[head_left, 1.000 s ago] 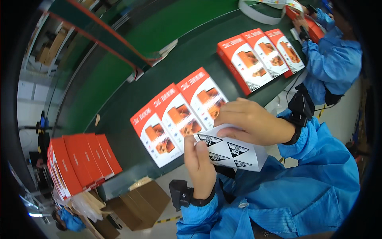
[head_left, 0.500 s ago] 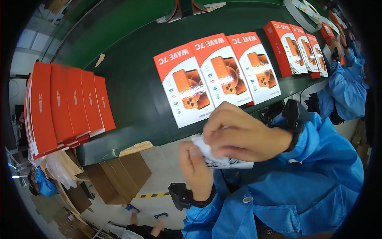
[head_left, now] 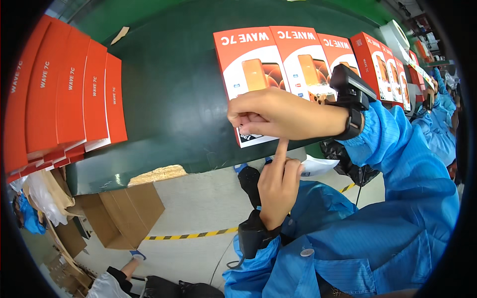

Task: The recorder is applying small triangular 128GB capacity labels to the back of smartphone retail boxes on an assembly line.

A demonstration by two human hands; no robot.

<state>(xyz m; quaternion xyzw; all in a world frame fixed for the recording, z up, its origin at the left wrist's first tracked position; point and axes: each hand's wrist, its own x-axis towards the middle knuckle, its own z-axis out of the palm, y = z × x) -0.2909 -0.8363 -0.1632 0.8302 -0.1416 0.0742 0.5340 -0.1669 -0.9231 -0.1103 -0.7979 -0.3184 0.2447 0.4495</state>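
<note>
My right hand (head_left: 278, 114) reaches across the nearest of three red-and-white phone boxes (head_left: 247, 49) lying in an overlapping row. Its fingers are curled and pinched at a small black-and-white sticker (head_left: 248, 139) on that box's near left corner; the fingertips partly cover it. Just below the box's near edge is my left hand (head_left: 279, 188), index finger stretched toward the box and the other fingers folded. A white label sheet (head_left: 318, 166) sticks out from behind the left hand's thumb, seemingly gripped there. The exact grip is hidden.
A fanned stack of red boxes (head_left: 69, 89) stands at the table's left end. More boxes (head_left: 370, 64) stand at the right, near a label roll (head_left: 395, 34). The green table's (head_left: 169, 99) front edge is chipped. An open carton (head_left: 121, 213) sits on the floor.
My right hand has moved from the label sheet up to the box corner, where a sticker now shows. My left hand has shifted right and its index finger is extended. The view has shifted.
</note>
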